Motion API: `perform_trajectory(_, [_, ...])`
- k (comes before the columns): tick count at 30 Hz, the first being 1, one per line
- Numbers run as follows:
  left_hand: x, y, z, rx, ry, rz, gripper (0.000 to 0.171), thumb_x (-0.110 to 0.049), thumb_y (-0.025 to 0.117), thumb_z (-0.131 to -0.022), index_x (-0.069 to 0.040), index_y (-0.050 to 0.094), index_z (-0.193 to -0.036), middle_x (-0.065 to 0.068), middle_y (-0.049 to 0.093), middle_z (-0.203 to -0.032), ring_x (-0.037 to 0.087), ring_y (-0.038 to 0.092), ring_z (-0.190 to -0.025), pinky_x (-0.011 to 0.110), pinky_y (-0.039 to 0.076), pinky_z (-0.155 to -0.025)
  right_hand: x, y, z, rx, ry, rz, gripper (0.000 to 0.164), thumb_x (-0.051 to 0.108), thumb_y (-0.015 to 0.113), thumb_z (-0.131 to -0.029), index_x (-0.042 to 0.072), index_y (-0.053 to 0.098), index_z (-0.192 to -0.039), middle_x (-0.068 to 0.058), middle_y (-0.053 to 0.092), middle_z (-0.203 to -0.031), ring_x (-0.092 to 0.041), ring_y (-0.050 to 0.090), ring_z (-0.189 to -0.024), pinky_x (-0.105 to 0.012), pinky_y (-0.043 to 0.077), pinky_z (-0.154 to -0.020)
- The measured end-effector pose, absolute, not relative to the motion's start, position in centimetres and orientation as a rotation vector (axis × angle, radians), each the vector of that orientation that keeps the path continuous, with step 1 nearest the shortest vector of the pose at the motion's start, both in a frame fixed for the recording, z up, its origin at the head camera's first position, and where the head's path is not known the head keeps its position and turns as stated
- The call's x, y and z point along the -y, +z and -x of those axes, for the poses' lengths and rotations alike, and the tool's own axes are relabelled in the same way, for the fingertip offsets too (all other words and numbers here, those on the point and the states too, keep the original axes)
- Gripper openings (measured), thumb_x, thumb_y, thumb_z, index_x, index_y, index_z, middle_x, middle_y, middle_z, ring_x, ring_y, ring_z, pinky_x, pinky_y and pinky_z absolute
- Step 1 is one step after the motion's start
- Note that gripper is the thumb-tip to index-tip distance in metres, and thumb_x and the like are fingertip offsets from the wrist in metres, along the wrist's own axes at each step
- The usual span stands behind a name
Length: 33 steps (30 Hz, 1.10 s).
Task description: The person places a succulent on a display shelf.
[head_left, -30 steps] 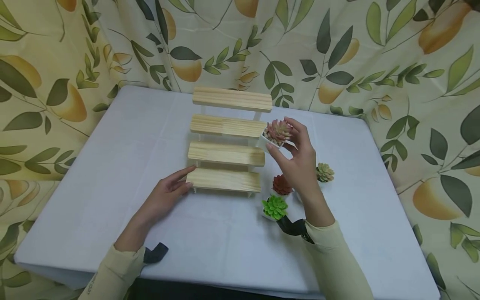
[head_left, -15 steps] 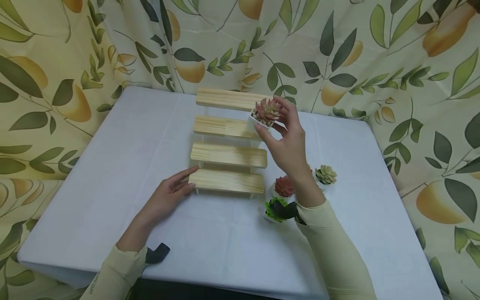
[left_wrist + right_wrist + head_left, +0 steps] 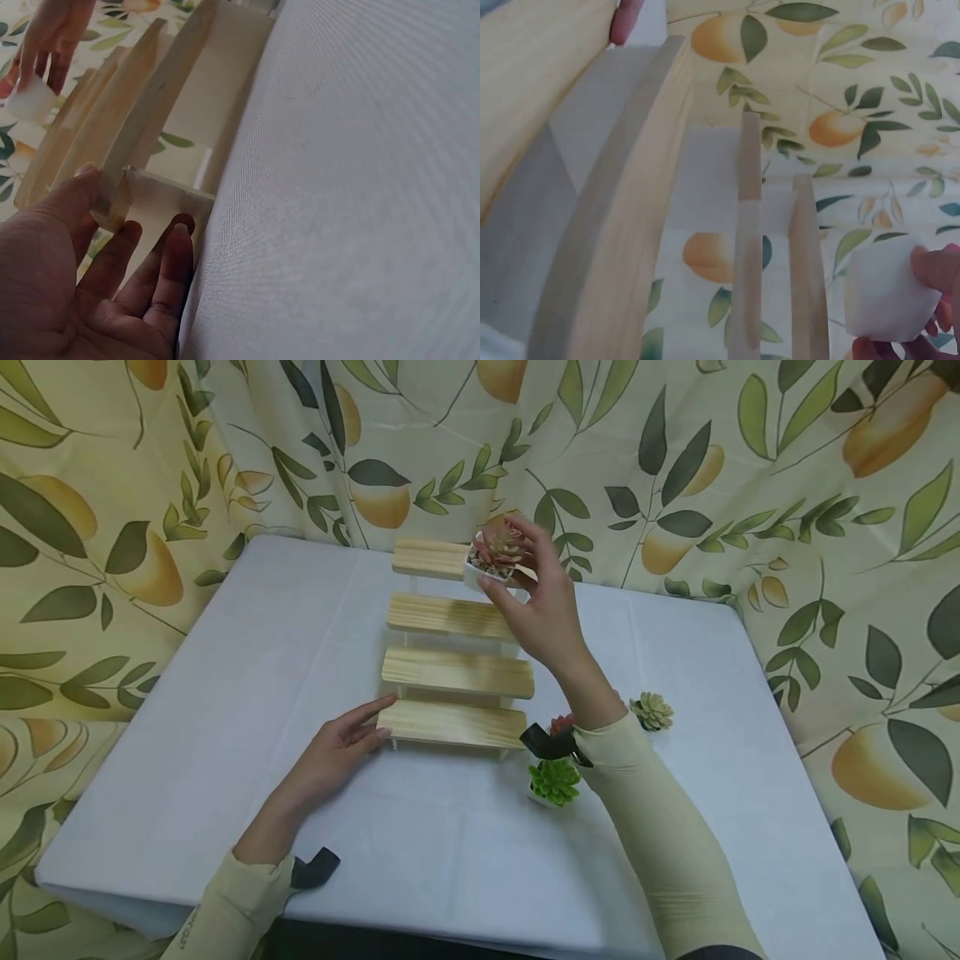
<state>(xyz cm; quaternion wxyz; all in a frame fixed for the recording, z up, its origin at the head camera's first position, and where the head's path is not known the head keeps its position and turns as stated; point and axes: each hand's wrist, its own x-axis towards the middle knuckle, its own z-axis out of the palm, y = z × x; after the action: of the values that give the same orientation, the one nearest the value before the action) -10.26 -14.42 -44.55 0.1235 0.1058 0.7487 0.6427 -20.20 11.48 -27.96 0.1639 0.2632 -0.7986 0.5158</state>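
Note:
My right hand (image 3: 542,602) holds a potted succulent (image 3: 497,547) with pinkish-red leaves by its white pot, between thumb and fingers. It is in front of the right part of the top board, with the white pot (image 3: 891,289) apart from the boards in the right wrist view. A stepped wooden display stand (image 3: 453,723) has several pale boards on see-through supports. At the left end of its lowest board, my left hand (image 3: 333,750) grips the edge, with the thumb (image 3: 86,180) against the wood in the left wrist view.
Right of the stand are a bright green succulent (image 3: 555,782), a red succulent (image 3: 561,723) mostly hidden by the black wrist strap (image 3: 549,743), and a pale green succulent (image 3: 652,711). A white cloth covers the table (image 3: 450,843). Behind hangs a fruit-patterned curtain (image 3: 450,443).
My right hand has carried the pinkish-red succulent up and left, from beside the second board to the top board. My left hand has stayed on the lowest board.

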Motion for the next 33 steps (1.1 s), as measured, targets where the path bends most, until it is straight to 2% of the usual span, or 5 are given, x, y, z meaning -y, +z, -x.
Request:
perform_trajectory(8, [14.5, -44.6, 10.2, -2.197, 1.858, -0.267, 0.051, -0.022, 0.061, -0.094, -0.025, 0.045, -0.142, 0.002, 0.058, -0.126, 0.017, 0.058, -0.108, 0.035, 0.044, -0.089, -9.9, -27.2, 21.7, 2.304, 1.552, -0.782, 0.060, -0.001, 0.065, -0.088, 0.007, 0.036, -0.140, -0.012, 0.046, -0.125, -0.019, 0.051, -0.111, -0.033, 0.043, -0.093])
perform_trajectory(13, [14.6, -44.6, 10.2, -2.188, 1.869, -0.295, 0.051, -0.020, 0.060, -0.095, -0.024, 0.044, -0.143, -0.002, 0.047, -0.139, 0.017, 0.056, -0.113, 0.035, 0.044, -0.090, -9.3, -27.4, 22.7, 2.294, 1.604, -0.812, 0.059, -0.006, 0.060, -0.089, 0.006, 0.035, -0.140, -0.011, 0.044, -0.128, -0.018, 0.049, -0.111, -0.032, 0.042, -0.093])
perform_trajectory(23, [14.7, -44.7, 10.3, -2.149, 1.896, -0.332, 0.051, -0.017, 0.059, -0.095, -0.019, 0.043, -0.143, -0.005, 0.037, -0.147, 0.019, 0.048, -0.122, 0.034, 0.043, -0.093, -7.8, -27.4, 23.6, 2.297, 1.655, -0.881, 0.056, -0.009, 0.056, -0.090, 0.004, 0.032, -0.140, -0.013, 0.043, -0.129, -0.018, 0.046, -0.114, -0.032, 0.041, -0.094])
perform_trajectory(27, [14.8, -45.0, 10.4, -2.137, 1.909, -0.341, 0.051, -0.016, 0.059, -0.095, -0.019, 0.043, -0.144, -0.003, 0.038, -0.146, 0.020, 0.049, -0.122, 0.034, 0.043, -0.092, -7.2, -27.4, 23.9, 2.290, 1.693, -0.894, 0.056, -0.009, 0.054, -0.091, 0.003, 0.031, -0.140, -0.015, 0.044, -0.126, -0.021, 0.048, -0.112, -0.033, 0.043, -0.090])
perform_trajectory(33, [15.0, -47.0, 10.9, -2.164, 1.901, -0.350, 0.052, -0.022, 0.060, -0.095, -0.027, 0.043, -0.143, -0.009, 0.036, -0.147, 0.019, 0.047, -0.123, 0.036, 0.042, -0.094, -6.5, -27.5, 24.2, 2.316, 1.691, -0.884, 0.057, -0.007, 0.054, -0.092, 0.004, 0.030, -0.142, -0.016, 0.045, -0.125, -0.023, 0.049, -0.109, -0.032, 0.043, -0.086])
